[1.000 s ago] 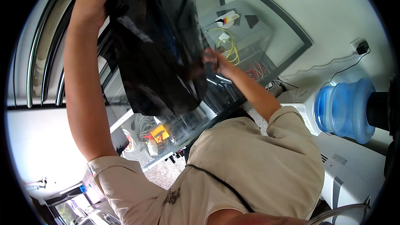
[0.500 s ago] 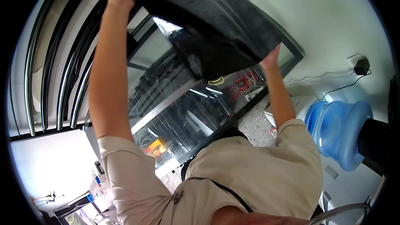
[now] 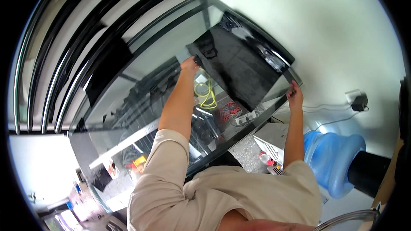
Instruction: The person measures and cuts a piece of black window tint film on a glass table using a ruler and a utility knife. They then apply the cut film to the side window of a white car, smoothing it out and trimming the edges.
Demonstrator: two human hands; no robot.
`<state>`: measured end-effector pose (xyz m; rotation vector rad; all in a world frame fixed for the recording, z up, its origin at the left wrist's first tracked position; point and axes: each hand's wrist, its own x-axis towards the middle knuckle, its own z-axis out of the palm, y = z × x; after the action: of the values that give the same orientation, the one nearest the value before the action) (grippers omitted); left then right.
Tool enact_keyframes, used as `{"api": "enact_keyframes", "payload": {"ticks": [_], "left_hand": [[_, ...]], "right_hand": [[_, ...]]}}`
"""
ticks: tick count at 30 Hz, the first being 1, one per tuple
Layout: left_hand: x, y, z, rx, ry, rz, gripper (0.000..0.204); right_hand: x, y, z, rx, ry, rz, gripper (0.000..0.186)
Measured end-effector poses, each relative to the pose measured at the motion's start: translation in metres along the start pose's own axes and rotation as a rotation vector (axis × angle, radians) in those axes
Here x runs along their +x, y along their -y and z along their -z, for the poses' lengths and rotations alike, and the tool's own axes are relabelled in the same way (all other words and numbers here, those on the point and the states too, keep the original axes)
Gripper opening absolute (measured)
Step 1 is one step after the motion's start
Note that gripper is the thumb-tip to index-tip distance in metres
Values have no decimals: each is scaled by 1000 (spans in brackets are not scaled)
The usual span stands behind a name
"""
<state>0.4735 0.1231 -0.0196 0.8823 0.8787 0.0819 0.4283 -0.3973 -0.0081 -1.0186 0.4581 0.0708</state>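
Observation:
A glossy black sheet (image 3: 239,68) lies on the glass-topped table (image 3: 143,81), its far edge rucked and shiny near the far right rim. My left hand (image 3: 188,63) is at the sheet's left corner, its fingers closed on it. My right hand (image 3: 293,90) is by the table's right corner, beside the sheet, with fingers curled around something small and dark that I cannot make out. Through the glass show a yellow cable (image 3: 205,94), red cord (image 3: 231,110) and a white power strip (image 3: 245,119). A long white ruler-like strip (image 3: 120,145) runs across the table's near part.
Black and chrome bars (image 3: 85,38) hang along the left. A pale wall rises at the right, with a plug adapter (image 3: 359,102). A blue water bottle (image 3: 332,162) is beside my right arm, near a white box (image 3: 269,139) on the speckled floor.
The black sheet, earlier raised in my hands, has come down onto the glass. My left hand has moved right and down with it; my right hand has moved down to the table's corner.

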Motion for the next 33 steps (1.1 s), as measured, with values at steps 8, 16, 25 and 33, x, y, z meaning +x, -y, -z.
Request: {"api": "enact_keyframes", "payload": {"ticks": [8, 16, 25, 33], "left_hand": [[-210, 22, 68, 580, 260, -441, 14], [-466, 110, 343, 307, -527, -318, 47], [-577, 204, 414, -17, -942, -629, 30], [-661, 122, 485, 321, -768, -920, 41]], "right_hand": [[-163, -77, -127, -308, 451, -168, 35], [-252, -213, -259, -537, 1215, -415, 18], [-508, -276, -340, -558, 2048, -504, 17], [-721, -335, -286, -303, 1995, -597, 30]]}}
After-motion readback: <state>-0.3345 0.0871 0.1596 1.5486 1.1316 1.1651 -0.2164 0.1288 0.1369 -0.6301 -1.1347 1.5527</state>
